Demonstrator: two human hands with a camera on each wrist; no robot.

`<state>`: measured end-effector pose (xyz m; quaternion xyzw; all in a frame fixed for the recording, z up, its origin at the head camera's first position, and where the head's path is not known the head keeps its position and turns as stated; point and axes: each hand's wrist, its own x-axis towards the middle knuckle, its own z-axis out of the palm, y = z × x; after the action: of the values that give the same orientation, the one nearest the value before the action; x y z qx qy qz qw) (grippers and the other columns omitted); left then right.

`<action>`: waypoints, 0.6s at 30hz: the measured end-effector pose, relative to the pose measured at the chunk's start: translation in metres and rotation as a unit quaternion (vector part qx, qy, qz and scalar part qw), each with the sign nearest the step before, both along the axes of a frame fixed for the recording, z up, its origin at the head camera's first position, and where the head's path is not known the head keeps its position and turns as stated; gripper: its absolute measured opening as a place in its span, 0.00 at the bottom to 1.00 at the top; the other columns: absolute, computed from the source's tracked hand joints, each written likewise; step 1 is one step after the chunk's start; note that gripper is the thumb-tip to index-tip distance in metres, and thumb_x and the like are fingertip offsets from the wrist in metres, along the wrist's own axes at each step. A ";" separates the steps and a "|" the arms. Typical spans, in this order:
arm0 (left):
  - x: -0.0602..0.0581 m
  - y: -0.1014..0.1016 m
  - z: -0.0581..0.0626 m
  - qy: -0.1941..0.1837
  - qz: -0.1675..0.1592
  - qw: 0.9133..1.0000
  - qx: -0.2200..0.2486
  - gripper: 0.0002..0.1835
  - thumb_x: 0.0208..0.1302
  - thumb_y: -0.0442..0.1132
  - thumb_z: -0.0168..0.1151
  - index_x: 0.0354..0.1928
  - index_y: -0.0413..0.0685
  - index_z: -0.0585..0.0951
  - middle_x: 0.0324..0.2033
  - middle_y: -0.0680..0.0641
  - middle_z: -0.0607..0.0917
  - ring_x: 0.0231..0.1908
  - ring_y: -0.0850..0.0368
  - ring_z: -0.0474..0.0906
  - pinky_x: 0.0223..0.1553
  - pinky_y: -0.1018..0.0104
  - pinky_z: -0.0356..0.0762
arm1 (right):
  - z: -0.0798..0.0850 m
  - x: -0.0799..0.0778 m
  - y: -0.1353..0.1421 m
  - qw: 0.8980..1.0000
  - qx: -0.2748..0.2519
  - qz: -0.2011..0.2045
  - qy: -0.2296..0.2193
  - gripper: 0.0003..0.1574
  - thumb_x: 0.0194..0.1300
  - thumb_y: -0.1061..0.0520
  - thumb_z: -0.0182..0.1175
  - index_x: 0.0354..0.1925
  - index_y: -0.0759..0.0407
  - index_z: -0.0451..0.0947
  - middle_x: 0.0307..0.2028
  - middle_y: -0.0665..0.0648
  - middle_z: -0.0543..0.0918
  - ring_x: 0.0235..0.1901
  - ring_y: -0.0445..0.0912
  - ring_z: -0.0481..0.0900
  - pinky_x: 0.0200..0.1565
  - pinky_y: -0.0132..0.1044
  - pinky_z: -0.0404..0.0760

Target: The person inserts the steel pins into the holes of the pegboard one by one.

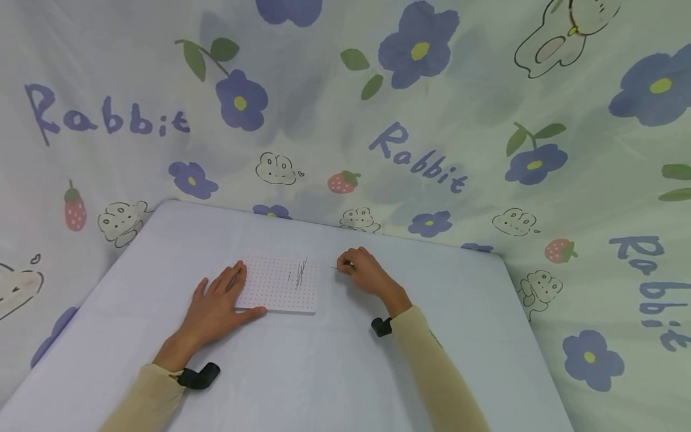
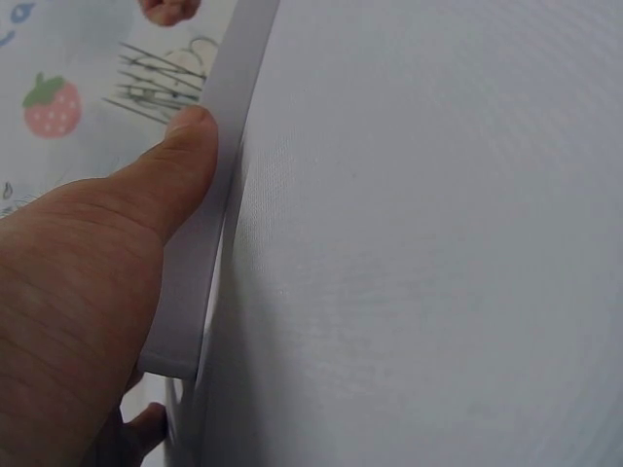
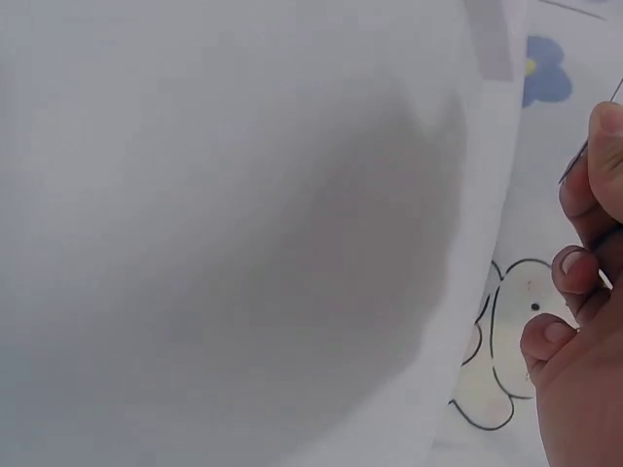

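Observation:
A white board (image 1: 275, 297) with rows of small dots or holes lies on the table. Several thin dark needle-like sticks (image 1: 300, 276) stand up near its right side; the left wrist view shows these sticks (image 2: 146, 88) leaning at differing angles. My left hand (image 1: 217, 307) rests at the board's left side, fingers spread along the left edge and thumb on the near edge. To the right of the board, raised above the table, my right hand (image 1: 363, 273) pinches one thin dark needle-like stick (image 3: 574, 163) between thumb and forefinger.
A white cloth covers the table (image 1: 302, 372). Behind and at both sides hangs a curtain (image 1: 313, 120) printed with flowers, rabbits and strawberries. Black wrist devices (image 1: 200, 377) sit on both forearms.

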<state>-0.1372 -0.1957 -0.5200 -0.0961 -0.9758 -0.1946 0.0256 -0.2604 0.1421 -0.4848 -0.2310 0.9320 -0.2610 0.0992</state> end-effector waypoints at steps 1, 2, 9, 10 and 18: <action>0.000 0.000 0.000 0.000 0.000 1.000 -0.001 0.61 0.58 0.75 0.60 0.77 0.34 0.54 0.77 0.35 0.55 0.74 0.34 0.50 0.68 0.26 0.42 | 0.001 -0.001 -0.004 1.000 -0.014 -0.001 -0.004 0.05 0.73 0.55 0.60 0.36 0.52 0.78 0.36 0.47 0.79 0.41 0.45 0.69 0.47 0.38 0.73; 0.000 0.000 0.000 0.000 0.000 1.000 -0.001 0.61 0.58 0.75 0.60 0.77 0.34 0.54 0.77 0.35 0.55 0.74 0.34 0.50 0.68 0.26 0.42 | 0.002 -0.002 -0.007 1.000 -0.027 0.000 -0.008 0.05 0.73 0.56 0.60 0.36 0.52 0.77 0.36 0.48 0.79 0.41 0.45 0.69 0.47 0.38 0.73; 0.001 0.001 -0.001 -0.005 -0.002 1.000 0.000 0.61 0.58 0.75 0.60 0.77 0.34 0.54 0.77 0.35 0.55 0.74 0.34 0.50 0.68 0.26 0.42 | 0.000 -0.009 -0.027 0.998 -0.059 0.005 -0.024 0.07 0.74 0.56 0.58 0.36 0.54 0.77 0.36 0.49 0.79 0.42 0.45 0.70 0.48 0.38 0.72; 0.001 0.001 -0.001 -0.004 -0.002 1.000 -0.001 0.61 0.58 0.75 0.60 0.77 0.34 0.54 0.77 0.35 0.55 0.74 0.34 0.50 0.68 0.26 0.42 | 0.000 -0.010 -0.029 0.998 -0.060 0.001 -0.028 0.07 0.74 0.55 0.58 0.36 0.54 0.77 0.37 0.49 0.79 0.43 0.45 0.70 0.48 0.38 0.72; 0.000 0.001 0.000 0.002 -0.004 1.000 -0.003 0.61 0.58 0.75 0.59 0.77 0.34 0.54 0.77 0.35 0.55 0.74 0.34 0.51 0.68 0.26 0.42 | -0.004 -0.020 -0.038 0.993 -0.103 -0.020 -0.053 0.09 0.78 0.53 0.53 0.42 0.55 0.77 0.39 0.50 0.79 0.42 0.44 0.73 0.45 0.37 0.75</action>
<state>-0.1369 -0.1942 -0.5202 -0.1002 -0.9760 -0.1915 0.0260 -0.2801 0.1038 -0.4891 -0.2070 0.8980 -0.3697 0.1186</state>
